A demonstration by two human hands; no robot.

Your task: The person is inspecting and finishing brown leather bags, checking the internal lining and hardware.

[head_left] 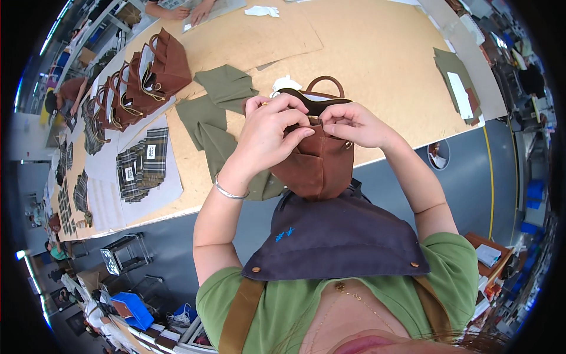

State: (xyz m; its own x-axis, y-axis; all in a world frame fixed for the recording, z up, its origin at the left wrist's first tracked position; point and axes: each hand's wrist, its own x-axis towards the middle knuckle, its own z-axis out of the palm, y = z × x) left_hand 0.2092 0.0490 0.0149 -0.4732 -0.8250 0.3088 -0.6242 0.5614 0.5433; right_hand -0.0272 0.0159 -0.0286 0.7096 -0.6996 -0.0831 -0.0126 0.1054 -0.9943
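Observation:
A brown handbag (315, 171) sits at the table's near edge, close against my dark apron (348, 236). Its top gapes, showing a dark opening, a gold-coloured zip (313, 118) along the rim and one upright handle on the far side. My left hand (274, 133) curls over the left part of the rim, fingers bent and thumb at the zip. From the right, my right hand (355, 125) pinches the rim near the zip's end. The exact spot under each fingertip is hidden. Crumpled white paper (287, 84) shows behind the bag.
Olive fabric pieces (203, 121) lie left of the bag. Several brown handbags (168, 62) stand in a row at the far left, near plaid pieces (143, 162). More olive fabric (454, 82) lies far right. Another person's hands (191, 13) are at the table's far edge.

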